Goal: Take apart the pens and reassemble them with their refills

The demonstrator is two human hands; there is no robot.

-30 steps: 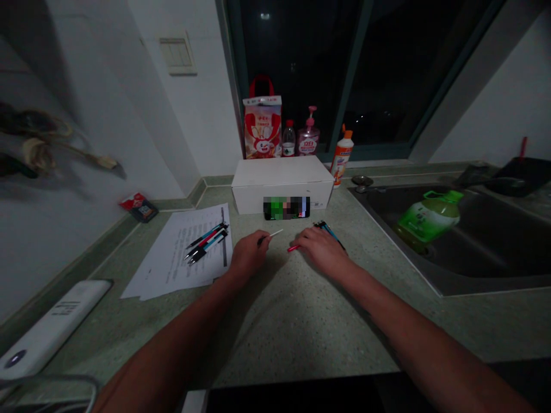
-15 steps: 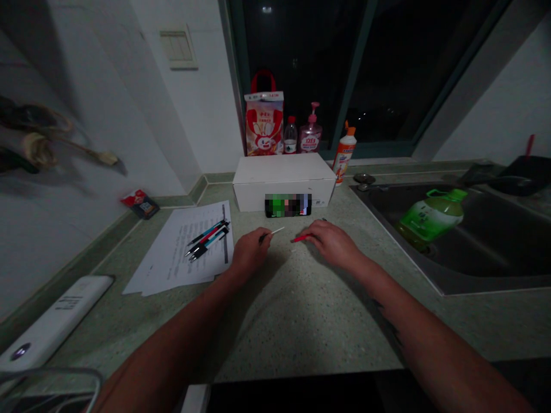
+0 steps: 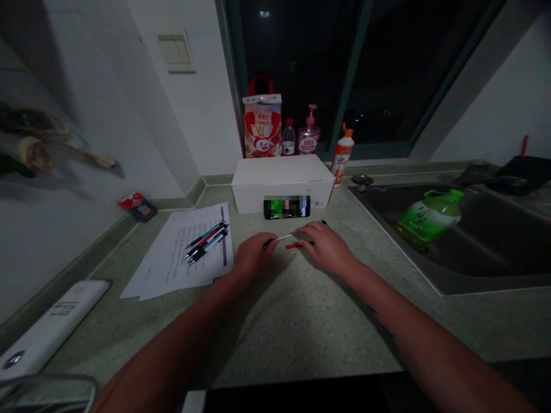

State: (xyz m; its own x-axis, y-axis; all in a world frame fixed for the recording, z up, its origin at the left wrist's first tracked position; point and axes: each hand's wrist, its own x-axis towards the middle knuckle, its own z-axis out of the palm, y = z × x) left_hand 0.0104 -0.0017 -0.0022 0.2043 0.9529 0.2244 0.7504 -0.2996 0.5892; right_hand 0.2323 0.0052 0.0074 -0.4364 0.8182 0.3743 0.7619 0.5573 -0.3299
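Observation:
My left hand is closed in a pinch on a thin pen refill, white toward its right end, with a dark part at the fingers. The fingertips of my right hand meet the refill's right end. Just under the right thumb is a red pen barrel, partly covered; whether the thumb still touches it I cannot tell. Beyond the right hand a small dark piece pokes out. Several pens lie on printed sheets left of my left hand.
A phone leans against a white box behind my hands. Bottles and a red bag stand at the window. To the right, a green jug lies in the sink. A white device rests at the left.
My right hand has lowered the red pen barrel toward the counter and shifted left, its fingertips now at the refill's end. My left hand keeps the refill and has moved slightly right.

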